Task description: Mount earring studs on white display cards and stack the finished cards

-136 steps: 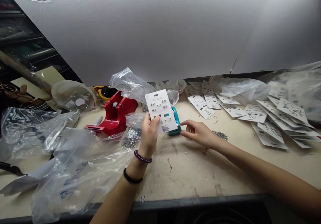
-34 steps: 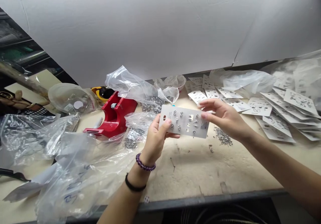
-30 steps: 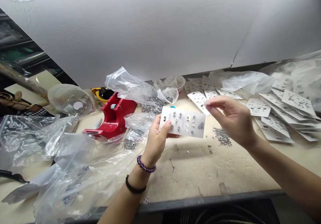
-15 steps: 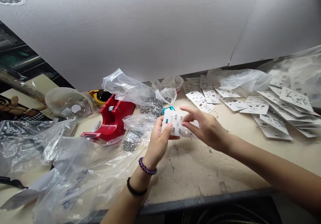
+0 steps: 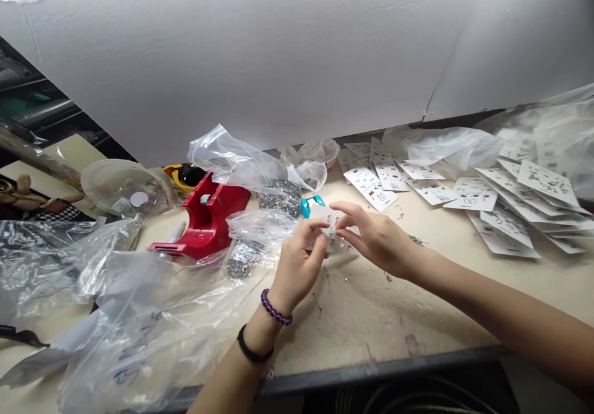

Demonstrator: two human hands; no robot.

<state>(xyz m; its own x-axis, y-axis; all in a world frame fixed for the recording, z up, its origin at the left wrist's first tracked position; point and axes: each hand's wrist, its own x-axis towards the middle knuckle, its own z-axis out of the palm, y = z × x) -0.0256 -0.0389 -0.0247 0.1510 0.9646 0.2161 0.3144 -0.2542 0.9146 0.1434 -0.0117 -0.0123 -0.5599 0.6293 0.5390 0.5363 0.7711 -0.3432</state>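
Note:
A white card of small metal stud earrings is tilted above the tabletop between both hands. My left hand is closed at the card's left side, its thumb and index finger bent over the front. Several studs sit in rows on the card. My right hand covers the right part of the card, with thumb and index finger curled toward the studs. Whatever lies between those right fingertips is too small or hidden to make out. Just behind the card lies a teal plastic piece.
A red tape dispenser stands left of the hands, among clear plastic bags. Several earring cards lie spread and stacked at the right. Loose metal bits are scattered on the table. A white panel rises behind.
My left hand has moved a little right, its fingers now bent further over the card's front. More of the teal piece shows. My right hand has shifted only slightly.

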